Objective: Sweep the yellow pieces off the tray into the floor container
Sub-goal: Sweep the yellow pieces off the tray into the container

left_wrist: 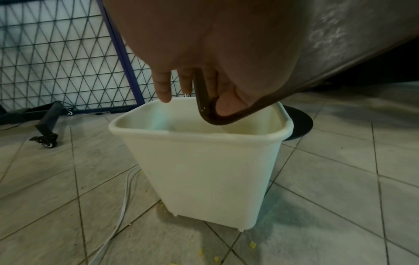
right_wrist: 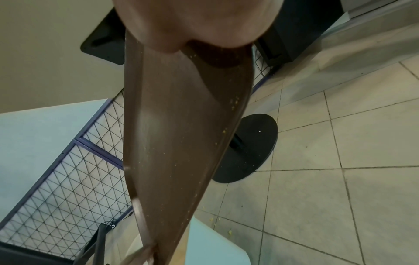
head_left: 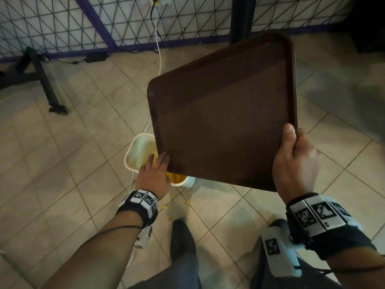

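My right hand [head_left: 293, 163] grips the near right corner of the brown tray [head_left: 225, 113], thumb on top. The tray tilts down toward its near left corner, which hangs over the white floor container [head_left: 129, 155]. My left hand [head_left: 155, 172] lies with straight fingers [left_wrist: 162, 86] on that low corner, over the tray's rim [left_wrist: 211, 120]. Yellow pieces [head_left: 177, 177] lie inside the container [left_wrist: 199, 170]. The tray's surface [right_wrist: 176, 143] shows only tiny yellow crumbs. The right palm [right_wrist: 192, 23] fills the top of the right wrist view.
Loose yellow bits [head_left: 188, 202] lie scattered on the tiled floor near my shoe [head_left: 181, 238]. A white cable [head_left: 159, 59] runs past the container. A black wheeled stand leg [head_left: 45, 80] and a mesh fence [head_left: 62, 21] stand behind; a round black base [right_wrist: 247, 148] sits nearby.
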Tool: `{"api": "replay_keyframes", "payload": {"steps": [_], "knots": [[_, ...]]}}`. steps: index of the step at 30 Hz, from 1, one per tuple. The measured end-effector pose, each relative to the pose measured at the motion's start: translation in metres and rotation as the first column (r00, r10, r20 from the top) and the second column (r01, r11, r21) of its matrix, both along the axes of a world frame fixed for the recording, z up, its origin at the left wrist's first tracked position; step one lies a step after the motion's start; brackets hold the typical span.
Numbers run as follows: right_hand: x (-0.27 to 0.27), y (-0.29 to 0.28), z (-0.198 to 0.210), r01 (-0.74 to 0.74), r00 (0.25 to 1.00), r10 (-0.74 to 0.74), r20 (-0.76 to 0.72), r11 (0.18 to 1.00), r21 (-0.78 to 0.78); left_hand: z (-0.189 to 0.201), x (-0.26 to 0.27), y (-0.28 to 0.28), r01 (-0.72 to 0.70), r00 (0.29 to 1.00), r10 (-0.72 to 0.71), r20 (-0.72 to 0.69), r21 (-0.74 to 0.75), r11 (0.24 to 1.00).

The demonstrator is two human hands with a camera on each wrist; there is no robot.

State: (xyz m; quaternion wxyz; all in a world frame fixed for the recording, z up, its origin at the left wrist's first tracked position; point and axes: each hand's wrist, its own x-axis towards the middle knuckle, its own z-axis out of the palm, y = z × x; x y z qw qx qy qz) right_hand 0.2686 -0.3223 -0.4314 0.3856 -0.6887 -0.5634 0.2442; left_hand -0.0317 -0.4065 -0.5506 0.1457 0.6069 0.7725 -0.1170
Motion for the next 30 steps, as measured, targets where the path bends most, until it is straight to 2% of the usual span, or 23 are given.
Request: {"api": "replay_keyframes", "payload": {"steps": [2, 4, 7, 9, 10, 12, 16, 19, 21, 22, 25, 28, 30], "knots": [[0.000, 0.000, 0.000, 0.000, 1.000, 0.000, 0.019, 1.000, 0.009, -0.003, 0.000, -0.004, 0.031, 0.997, -0.040, -0.069, -0.139, 0.990], [0.001, -0.001, 0.000, -0.005, 1.000, 0.005, 0.025, 1.000, 0.007, -0.002, -0.003, -0.007, 0.013, 0.994, -0.034, -0.103, -0.195, 0.981], [0.003, -0.001, 0.000, -0.007, 1.000, 0.007, 0.020, 1.000, -0.001, 0.004, -0.008, -0.006, -0.035, 0.995, 0.030, -0.099, -0.048, 0.998], [0.003, 0.000, 0.000, -0.009, 1.000, 0.009, 0.012, 1.000, 0.005, 0.005, -0.010, -0.002, -0.007, 0.999, 0.010, -0.040, 0.073, 0.997], [0.003, 0.000, 0.001, -0.010, 1.000, 0.010, 0.008, 1.000, 0.007, 0.004, -0.010, 0.000, 0.011, 1.000, -0.010, -0.017, 0.086, 0.996], [0.002, 0.000, 0.001, -0.015, 1.000, 0.015, 0.001, 1.000, 0.011, 0.002, -0.009, 0.001, 0.040, 0.999, -0.040, -0.020, 0.017, 0.999], [0.002, -0.001, 0.000, -0.024, 1.000, 0.024, 0.009, 1.000, 0.009, 0.001, -0.013, -0.004, 0.020, 0.990, -0.045, -0.137, -0.177, 0.984], [0.009, -0.001, -0.003, -0.012, 1.000, 0.012, 0.019, 1.000, -0.001, 0.007, -0.022, -0.007, -0.055, 0.989, 0.037, -0.143, -0.126, 0.990], [0.011, 0.001, -0.004, -0.012, 1.000, 0.012, 0.015, 1.000, -0.004, 0.012, -0.031, -0.002, -0.118, 0.991, 0.119, -0.065, 0.009, 0.993], [0.012, 0.003, -0.004, -0.009, 1.000, 0.010, 0.011, 1.000, -0.012, 0.013, -0.035, 0.001, -0.172, 0.985, 0.171, 0.019, 0.093, 0.981], [0.016, 0.008, -0.010, 0.009, 0.999, -0.013, -0.042, 0.994, -0.107, 0.020, -0.040, 0.022, -0.399, 0.894, 0.307, 0.327, 0.266, 0.877], [0.020, 0.010, -0.019, 0.030, 0.992, -0.058, -0.116, 0.973, -0.230, 0.025, -0.034, 0.043, -0.589, 0.737, 0.400, 0.545, 0.226, 0.776], [0.021, 0.014, -0.022, 0.045, 0.984, -0.092, -0.151, 0.957, -0.288, 0.026, -0.032, 0.052, -0.651, 0.678, 0.426, 0.599, 0.222, 0.726]]}}
